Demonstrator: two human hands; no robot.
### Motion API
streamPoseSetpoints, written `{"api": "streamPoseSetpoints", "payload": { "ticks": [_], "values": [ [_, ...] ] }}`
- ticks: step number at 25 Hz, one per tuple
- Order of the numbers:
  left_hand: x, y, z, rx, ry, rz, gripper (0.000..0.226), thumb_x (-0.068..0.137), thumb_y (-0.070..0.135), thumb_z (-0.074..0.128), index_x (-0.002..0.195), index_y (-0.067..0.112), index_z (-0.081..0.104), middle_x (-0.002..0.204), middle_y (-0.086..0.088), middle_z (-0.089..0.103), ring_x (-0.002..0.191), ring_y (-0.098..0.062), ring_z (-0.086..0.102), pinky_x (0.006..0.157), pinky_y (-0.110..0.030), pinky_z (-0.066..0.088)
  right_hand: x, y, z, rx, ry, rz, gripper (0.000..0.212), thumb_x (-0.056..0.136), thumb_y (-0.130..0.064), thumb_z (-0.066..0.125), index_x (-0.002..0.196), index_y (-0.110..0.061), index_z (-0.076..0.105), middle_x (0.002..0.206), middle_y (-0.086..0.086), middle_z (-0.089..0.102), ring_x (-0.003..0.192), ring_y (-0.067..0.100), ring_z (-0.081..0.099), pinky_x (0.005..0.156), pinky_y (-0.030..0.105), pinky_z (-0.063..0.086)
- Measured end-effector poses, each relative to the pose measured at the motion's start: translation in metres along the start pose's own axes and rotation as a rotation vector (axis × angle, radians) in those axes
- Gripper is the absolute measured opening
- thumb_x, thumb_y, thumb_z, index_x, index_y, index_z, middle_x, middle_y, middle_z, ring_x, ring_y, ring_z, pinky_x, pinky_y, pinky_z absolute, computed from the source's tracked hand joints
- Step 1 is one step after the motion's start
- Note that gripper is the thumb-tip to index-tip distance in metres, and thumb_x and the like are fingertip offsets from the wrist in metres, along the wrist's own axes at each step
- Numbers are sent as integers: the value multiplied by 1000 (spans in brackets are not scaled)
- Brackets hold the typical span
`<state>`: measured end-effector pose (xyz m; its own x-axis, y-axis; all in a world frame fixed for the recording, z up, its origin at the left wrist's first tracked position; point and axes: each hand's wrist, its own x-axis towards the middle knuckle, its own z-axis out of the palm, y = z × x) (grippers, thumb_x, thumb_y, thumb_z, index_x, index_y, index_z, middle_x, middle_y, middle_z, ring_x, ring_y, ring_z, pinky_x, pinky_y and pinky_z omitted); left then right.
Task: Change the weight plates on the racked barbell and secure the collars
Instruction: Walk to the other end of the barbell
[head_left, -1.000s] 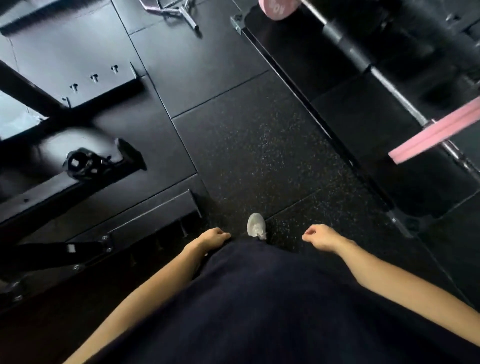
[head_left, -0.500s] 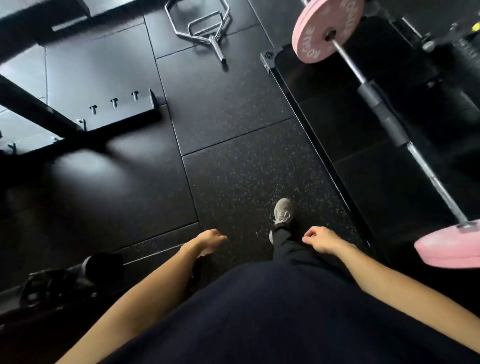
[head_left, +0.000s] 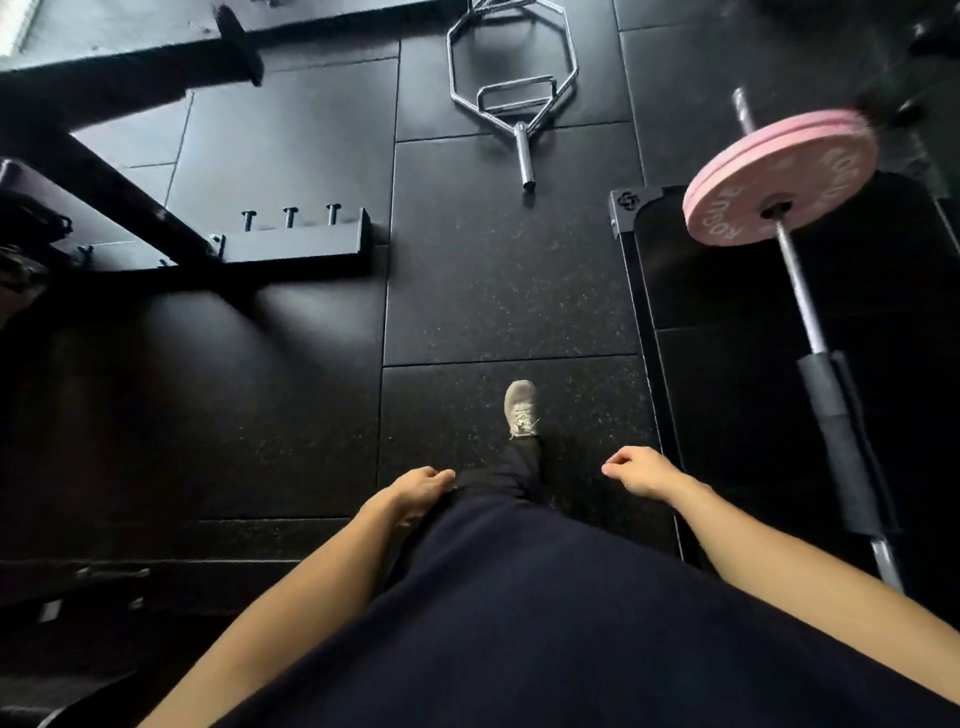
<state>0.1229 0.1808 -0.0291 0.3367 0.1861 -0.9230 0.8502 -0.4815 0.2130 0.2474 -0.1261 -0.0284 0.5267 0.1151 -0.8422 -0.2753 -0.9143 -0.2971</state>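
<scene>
While both arms hang forward over a dark garment, each hand is empty and touches nothing. Left hand: loosely curled, fingers bent inward, narrow, held at the hip. Right hand: likewise a loose half-fist, knuckles up, forearm running back toward the lower right corner.

Landmark: barbell, a steel shaft running from lower right toward upper right, well apart from either hand and nearer the right one.
- Pink plates: two discs face to face on the far end of the barbell, white lettering partly legible; far beyond and to the right of the right hand. A short stub of sleeve projects past them. Whether a collar sits there cannot be told.
- Black pad: wrapped round the barbell shaft, just right of the right hand.
- Black platform: below the barbell, its metal-edged corner left of the plates.
- Grey shoe: left of the barbell, on the speckled rubber floor, between and ahead of the hands.
- Chrome hex bar: on the floor, left of the plates.
- Black rack base: far left of the barbell, three bolts upright along it.
</scene>
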Motion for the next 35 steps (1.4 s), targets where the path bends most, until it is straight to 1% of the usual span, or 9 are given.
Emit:
{"api": "streamPoseSetpoints", "payload": {
  "ticks": [5, 7, 9, 12, 15, 21, 24, 27, 35],
  "values": [
    [80, 107, -98, -72, 14, 32, 47, 97, 49, 43, 119, 9, 56, 112, -9, 62, 100, -26, 62, 78, -31, 47, 104, -88, -112, -42, -9, -6, 17, 90, -33, 60, 101, -21, 65, 109, 4, 66, 102, 21, 60, 86, 30, 45],
    [103, 150, -146, -74, 21, 51, 46, 97, 47, 46, 117, 7, 56, 100, -12, 61, 76, -22, 59, 61, -26, 40, 133, -132, -165, -60, 16, -27, 17, 90, -33, 60, 100, -21, 66, 107, 2, 66, 102, 20, 59, 88, 31, 45],
    [118, 189, -196, -90, 51, 55, 45, 97, 47, 47, 115, 7, 56, 106, -21, 62, 72, -20, 50, 52, -24, 33, 163, -169, -211, -41, 54, -47, 14, 90, -34, 60, 96, -22, 65, 104, 2, 66, 98, 19, 58, 84, 29, 44],
    [142, 247, -262, -62, 96, 67, 44, 96, 49, 47, 116, 10, 57, 116, -16, 62, 90, -27, 60, 65, -30, 46, 207, -228, -266, -51, 63, -56, 14, 90, -34, 61, 95, -22, 65, 100, 1, 64, 96, 20, 57, 83, 30, 43],
    [177, 290, -312, -65, 79, 37, 44, 96, 49, 48, 117, 11, 57, 124, -15, 61, 113, -32, 59, 73, -29, 42, 260, -275, -306, -68, 23, -41, 16, 89, -34, 63, 96, -20, 67, 101, 2, 65, 94, 19, 57, 83, 30, 44],
    [246, 386, -432, -4, 45, -20, 51, 99, 49, 41, 127, 8, 54, 131, -10, 57, 119, -25, 54, 88, -28, 39, 377, -400, -409, -179, -63, -50, 13, 90, -33, 60, 96, -23, 65, 110, 1, 64, 101, 19, 57, 85, 30, 43],
    [270, 430, -511, -67, 140, 4, 55, 99, 54, 36, 121, 8, 57, 135, -11, 56, 123, -27, 51, 98, -32, 38, 422, -476, -464, -252, -83, -99, 14, 92, -31, 59, 100, -20, 65, 109, 2, 65, 97, 18, 56, 83, 28, 42],
    [291, 466, -587, -197, 247, 12, 47, 99, 47, 42, 118, 7, 60, 126, -12, 62, 117, -26, 56, 93, -30, 41, 467, -563, -511, -363, -99, -152, 14, 91, -32, 59, 99, -21, 64, 107, 2, 65, 96, 18, 56, 83, 29, 42],
    [396, 504, -783, -280, 152, -48, 42, 95, 44, 48, 118, 12, 61, 118, -2, 60, 107, -18, 56, 94, -29, 41, 602, -791, -569, -514, -152, -216, 10, 89, -30, 60, 92, -21, 62, 100, 0, 65, 89, 16, 56, 77, 25, 39]
  ]
}}
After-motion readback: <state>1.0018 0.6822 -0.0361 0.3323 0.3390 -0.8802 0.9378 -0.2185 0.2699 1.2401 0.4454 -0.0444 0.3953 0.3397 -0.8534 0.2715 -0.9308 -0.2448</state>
